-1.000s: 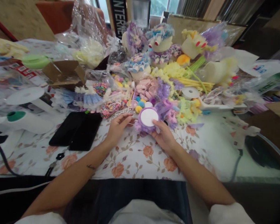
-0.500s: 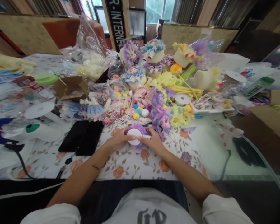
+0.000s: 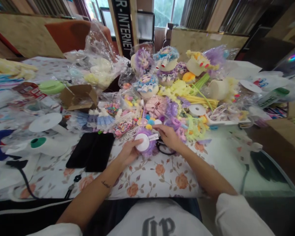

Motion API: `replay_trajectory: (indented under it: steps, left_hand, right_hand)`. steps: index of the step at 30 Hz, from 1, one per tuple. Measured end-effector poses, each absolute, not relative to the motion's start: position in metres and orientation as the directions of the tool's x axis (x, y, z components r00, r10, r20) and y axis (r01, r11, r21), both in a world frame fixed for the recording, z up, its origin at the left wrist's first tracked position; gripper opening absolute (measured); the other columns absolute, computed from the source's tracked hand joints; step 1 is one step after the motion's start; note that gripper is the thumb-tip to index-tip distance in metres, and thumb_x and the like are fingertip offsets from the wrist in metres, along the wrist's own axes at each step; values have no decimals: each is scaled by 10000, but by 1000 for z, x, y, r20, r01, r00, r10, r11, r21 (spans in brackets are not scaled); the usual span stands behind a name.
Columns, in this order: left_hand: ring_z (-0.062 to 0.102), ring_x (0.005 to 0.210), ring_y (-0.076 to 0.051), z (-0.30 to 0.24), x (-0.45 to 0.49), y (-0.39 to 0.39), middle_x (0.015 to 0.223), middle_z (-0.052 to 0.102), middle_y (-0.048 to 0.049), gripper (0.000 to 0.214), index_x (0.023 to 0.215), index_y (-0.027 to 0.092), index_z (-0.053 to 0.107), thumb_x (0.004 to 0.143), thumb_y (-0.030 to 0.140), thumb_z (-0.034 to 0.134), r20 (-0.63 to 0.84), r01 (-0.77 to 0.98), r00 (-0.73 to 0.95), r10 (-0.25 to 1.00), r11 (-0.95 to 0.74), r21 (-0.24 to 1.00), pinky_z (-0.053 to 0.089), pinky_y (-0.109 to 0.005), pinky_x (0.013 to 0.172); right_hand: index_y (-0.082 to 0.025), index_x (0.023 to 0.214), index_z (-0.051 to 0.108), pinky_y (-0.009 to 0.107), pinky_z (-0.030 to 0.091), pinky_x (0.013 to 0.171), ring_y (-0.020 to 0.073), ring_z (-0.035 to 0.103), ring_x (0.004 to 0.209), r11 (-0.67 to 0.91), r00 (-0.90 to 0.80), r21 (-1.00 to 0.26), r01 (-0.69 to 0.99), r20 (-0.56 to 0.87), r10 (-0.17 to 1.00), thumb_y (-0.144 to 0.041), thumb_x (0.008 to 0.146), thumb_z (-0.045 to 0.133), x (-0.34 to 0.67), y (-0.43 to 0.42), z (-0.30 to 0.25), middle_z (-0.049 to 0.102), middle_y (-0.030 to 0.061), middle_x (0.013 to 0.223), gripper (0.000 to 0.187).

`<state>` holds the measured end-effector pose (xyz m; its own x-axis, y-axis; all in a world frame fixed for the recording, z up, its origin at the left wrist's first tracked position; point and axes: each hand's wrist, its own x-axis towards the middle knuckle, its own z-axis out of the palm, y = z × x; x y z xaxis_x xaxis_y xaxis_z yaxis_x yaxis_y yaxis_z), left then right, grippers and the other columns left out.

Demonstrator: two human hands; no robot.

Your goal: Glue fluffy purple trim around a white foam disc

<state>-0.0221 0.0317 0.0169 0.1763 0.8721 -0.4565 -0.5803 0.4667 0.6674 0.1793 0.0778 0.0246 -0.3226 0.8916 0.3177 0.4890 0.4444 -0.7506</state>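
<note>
I take the white disc [image 3: 142,144] as landmark. The left hand [image 3: 128,152] is clamped on it, thumb across its face, over the counter [image 3: 147,187]. Purple tulle [image 3: 151,150] borders the disc; a white tag [image 3: 153,137] projects to its right, lettering too small to read. The right hand [image 3: 169,136] is apart from the left, right of the disc and near the tag; I cannot tell whether its fingers grip anything. Status: disc and tulle together, done in my judgement; tag attachment unconfirmed; remaining work not determinable. Frilled figures [image 3: 166,55], well beyond the disc, look finished to me
</note>
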Motion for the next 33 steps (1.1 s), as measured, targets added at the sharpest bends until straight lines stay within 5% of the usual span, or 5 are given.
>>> replay_trajectory:
  steps: [3,9,18,26,33]
  left_hand:
    - [693,656,-152,15,-22,29,827,747,-75,284,952,75,689,678,80,766,-466,-575,204,861,491,654,593,-220,597]
    - [688,653,-153,15,-24,31,835,748,-82,256,923,89,702,679,98,780,-482,-602,215,849,504,619,587,-235,618]
    - [692,671,-150,14,-24,33,825,745,-71,252,919,90,691,684,101,781,-502,-628,199,842,503,594,590,-231,632]
    - [683,644,-131,14,-24,31,795,745,-54,225,877,89,696,671,93,788,-492,-624,194,849,493,606,591,-206,590]
    - [690,672,-145,15,-23,32,822,750,-53,217,880,109,691,681,88,774,-483,-602,217,848,506,618,600,-225,608]
  right_hand:
    - [-152,1172,666,353,483,1018,212,646,1153,458,-392,-639,618,255,884,-52,893,426,148,125,38,710,120,1215,381]
    - [-80,1253,566,412,492,944,297,663,1072,345,-337,-438,830,100,936,-22,826,501,101,175,45,718,211,1096,436]
    - [-128,1335,486,357,501,857,289,673,1004,397,-399,-280,874,54,915,-14,838,537,82,177,52,713,184,1112,512]
    - [-153,1225,616,343,450,971,237,600,1134,573,-495,-377,727,291,819,-48,905,386,130,113,78,677,131,1192,407]
    - [-82,1090,674,399,460,921,289,661,996,211,-164,-461,862,142,976,-120,882,546,194,113,56,723,182,1016,247]
